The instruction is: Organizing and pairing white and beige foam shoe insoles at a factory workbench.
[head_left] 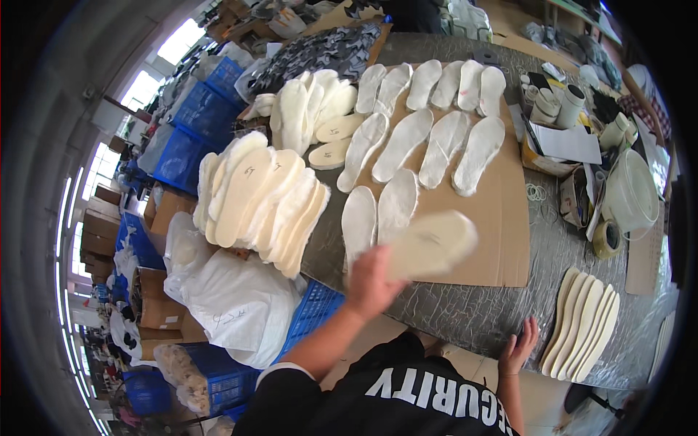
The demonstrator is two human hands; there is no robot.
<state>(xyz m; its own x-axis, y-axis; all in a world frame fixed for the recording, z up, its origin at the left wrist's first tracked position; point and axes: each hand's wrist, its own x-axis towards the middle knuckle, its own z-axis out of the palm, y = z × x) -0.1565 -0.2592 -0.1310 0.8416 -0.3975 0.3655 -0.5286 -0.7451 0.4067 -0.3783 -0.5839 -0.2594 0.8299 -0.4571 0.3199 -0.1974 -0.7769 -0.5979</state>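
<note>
On my feed, the left hand (374, 280) has its grip pinched on one end of a blurred cream insole (436, 244), over the cardboard (502, 251) beside white insoles (478, 156). I see the right hand (518, 347) at the tabletop's (454, 309) near edge, its grip slack and empty, near leaning cream insoles (579, 325).

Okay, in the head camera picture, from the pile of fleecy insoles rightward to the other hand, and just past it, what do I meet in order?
Pile of fleecy insoles, left hand, blurred insole in its grip, right hand, overlapping row of cream insoles.
</note>
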